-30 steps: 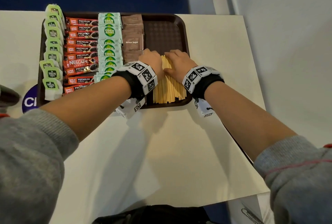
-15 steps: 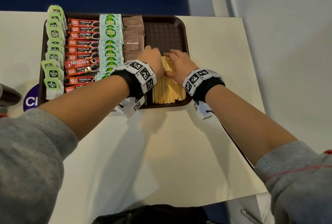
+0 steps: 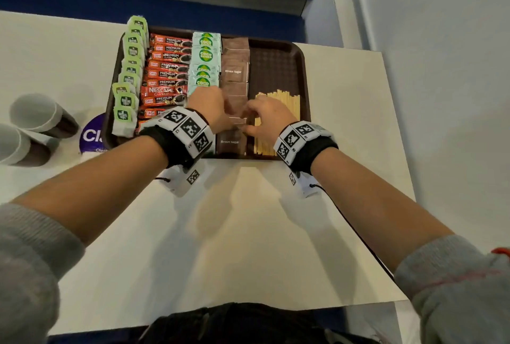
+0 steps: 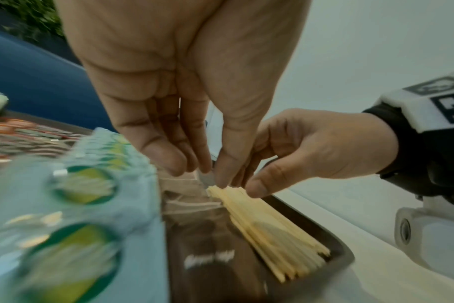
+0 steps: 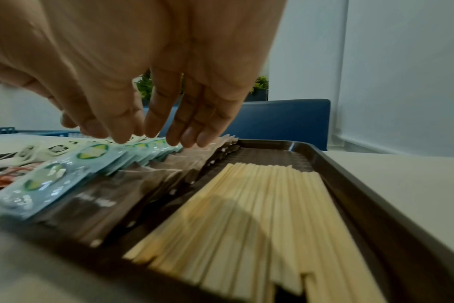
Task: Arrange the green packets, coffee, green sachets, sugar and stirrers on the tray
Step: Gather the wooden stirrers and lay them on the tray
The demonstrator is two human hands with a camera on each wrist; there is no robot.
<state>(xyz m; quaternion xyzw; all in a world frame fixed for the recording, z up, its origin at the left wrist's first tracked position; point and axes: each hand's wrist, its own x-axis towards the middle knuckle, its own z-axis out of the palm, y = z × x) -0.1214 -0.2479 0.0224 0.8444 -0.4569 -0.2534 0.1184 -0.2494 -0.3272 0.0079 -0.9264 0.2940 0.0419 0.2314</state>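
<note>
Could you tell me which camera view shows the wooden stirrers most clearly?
The right wrist view: the wooden stirrers fill its foreground, unobstructed. The head view shows the stirrers partly hidden by the right hand. The left wrist view shows them smaller, beyond the fingers.

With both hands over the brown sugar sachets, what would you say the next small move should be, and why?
Probably nudge the middle brown sugar sachets straight. That column looks uneven under the left hand and right hand, while the stirrers already lie side by side against the tray edge and the other rows look set. Blur hides whether either hand actually holds a sachet.
</note>
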